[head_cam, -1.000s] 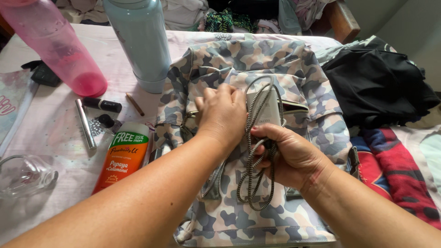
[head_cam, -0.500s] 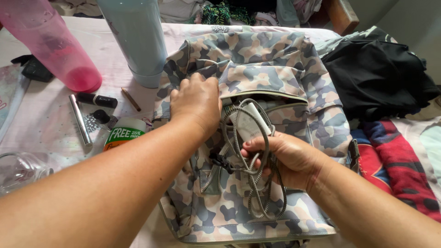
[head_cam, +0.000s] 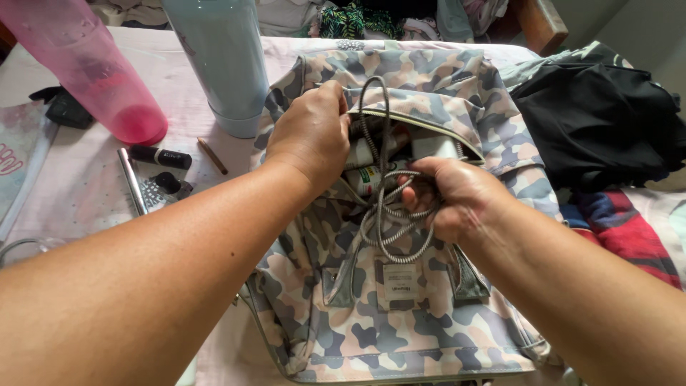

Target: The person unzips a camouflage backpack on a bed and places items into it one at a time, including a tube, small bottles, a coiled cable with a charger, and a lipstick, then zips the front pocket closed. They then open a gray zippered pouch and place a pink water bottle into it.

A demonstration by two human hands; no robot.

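A pastel camouflage backpack lies flat on the table with its front pocket open. My left hand grips the pocket's upper left edge and holds it apart. My right hand is shut on a bundle of grey braided cable, with a white charger block half inside the pocket mouth. One cable loop arches up over the pocket's rim. A small tube or bottle shows inside the pocket.
Left of the bag stand a light blue flask and a pink bottle. Near them lie a black lipstick, a silver tube, a pencil and a dark case. Black clothing and a red-blue cloth lie right.
The charger and cable moved up from above the bag's front into the open pocket. My left hand shifted from over the charger to the pocket edge and pulled it wider. The orange bottle is out of sight.
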